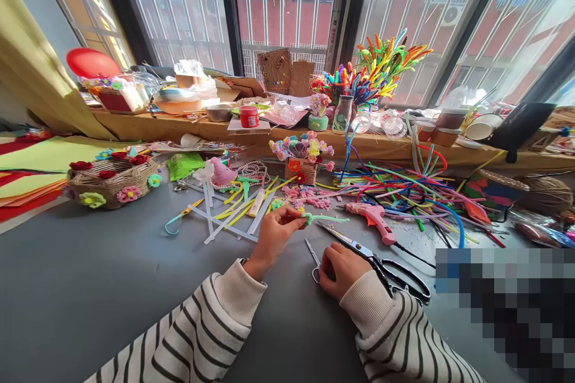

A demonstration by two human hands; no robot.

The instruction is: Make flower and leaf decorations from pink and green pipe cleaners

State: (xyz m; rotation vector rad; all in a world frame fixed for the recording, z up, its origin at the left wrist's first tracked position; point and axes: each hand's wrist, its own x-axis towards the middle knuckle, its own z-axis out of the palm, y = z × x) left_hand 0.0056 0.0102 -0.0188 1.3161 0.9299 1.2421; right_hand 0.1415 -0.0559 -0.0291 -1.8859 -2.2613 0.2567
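My left hand (pixel 277 236) is closed in a pinch on a pale green pipe cleaner (pixel 330 218). Its near end is curled into a small knot by my fingertips, and the straight tail points right. My right hand (pixel 344 268) is closed low over the table, fingers curled at the handle of small silver scissors (pixel 313 253). One finger loop shows beside the thumb; the other is hidden by the hand. Large black-handled scissors (pixel 350 240) lie just behind and to the right of this hand, partly covered by the wrist.
A pink glue gun (pixel 372 219) lies beyond the large scissors, its cord running right. Glue sticks (pixel 220 224) and a pile of pipe cleaners (pixel 399 185) cover the back. A woven basket (pixel 112 182) stands left; a small flower pot (pixel 303 172) stands at the ledge.
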